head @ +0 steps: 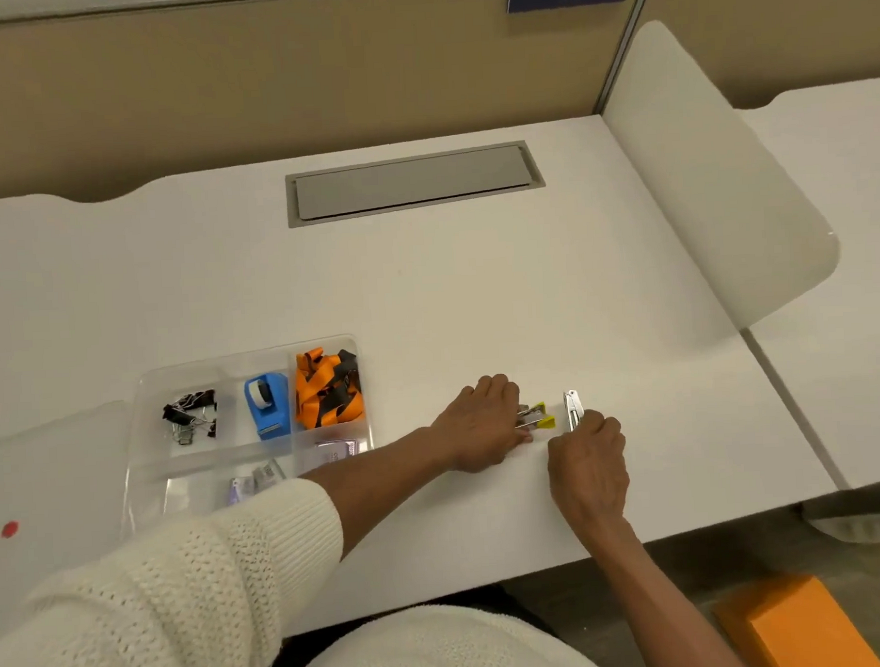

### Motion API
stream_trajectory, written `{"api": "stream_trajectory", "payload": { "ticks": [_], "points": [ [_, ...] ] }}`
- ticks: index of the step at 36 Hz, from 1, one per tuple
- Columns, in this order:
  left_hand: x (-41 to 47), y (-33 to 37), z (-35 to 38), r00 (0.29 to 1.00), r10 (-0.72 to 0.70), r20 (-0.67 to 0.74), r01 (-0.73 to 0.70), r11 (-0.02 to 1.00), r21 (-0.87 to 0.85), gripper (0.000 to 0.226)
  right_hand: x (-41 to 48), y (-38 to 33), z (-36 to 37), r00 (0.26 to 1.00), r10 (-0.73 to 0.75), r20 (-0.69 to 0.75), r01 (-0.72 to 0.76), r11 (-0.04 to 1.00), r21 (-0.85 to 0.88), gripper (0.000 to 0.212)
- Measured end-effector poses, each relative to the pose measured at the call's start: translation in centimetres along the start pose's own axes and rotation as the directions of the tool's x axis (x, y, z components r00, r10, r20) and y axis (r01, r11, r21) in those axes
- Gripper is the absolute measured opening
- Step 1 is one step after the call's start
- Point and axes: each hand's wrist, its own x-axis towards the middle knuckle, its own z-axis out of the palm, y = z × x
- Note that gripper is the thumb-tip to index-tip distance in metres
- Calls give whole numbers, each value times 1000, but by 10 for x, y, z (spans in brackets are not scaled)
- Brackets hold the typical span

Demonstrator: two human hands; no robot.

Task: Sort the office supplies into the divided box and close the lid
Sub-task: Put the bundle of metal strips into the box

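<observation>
Divided box, clear and lidless, on the table at left, holding black binder clips, blue tape dispenser, orange lanyard. Left hand: grip closed on yellow clips. Right hand: grip pinching a metal staple remover.

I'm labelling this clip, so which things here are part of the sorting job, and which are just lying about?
Part of the job:
- divided box, holding black binder clips, blue tape dispenser, orange lanyard
- yellow clips under the left hand
- metal staple remover at the right hand

Just lying about:
- red dot
- desk cable hatch
- orange box on the floor
</observation>
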Motion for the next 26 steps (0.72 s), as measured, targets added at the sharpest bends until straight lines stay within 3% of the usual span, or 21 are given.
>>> {"api": "stream_trajectory", "payload": {
  "ticks": [3,7,11,14,19,26],
  "points": [
    [-20,3,-14,992,-123,-41,109,965,-238,45,1,-13,-8,999,1,33,-5,994,107,31],
    [-54,2,-37,947,-296,-129,224,889,-399,44,-2,-41,-22,990,-49,132,13,965,260,24],
    [-87,-8,-59,851,-515,-102,356,708,-609,49,-19,-83,-33,955,-195,225,91,911,402,15],
    [-121,-25,-69,786,-615,-61,390,571,-722,37,-39,-120,-36,908,-282,309,114,878,465,14],
    [-185,-59,-84,676,-733,-75,417,464,-782,33,-78,-176,-29,823,-410,392,149,823,548,7],
    [-262,-115,-81,438,-899,-23,619,319,-718,49,-134,-243,-7,687,-514,513,167,799,577,4]
  ]
}}
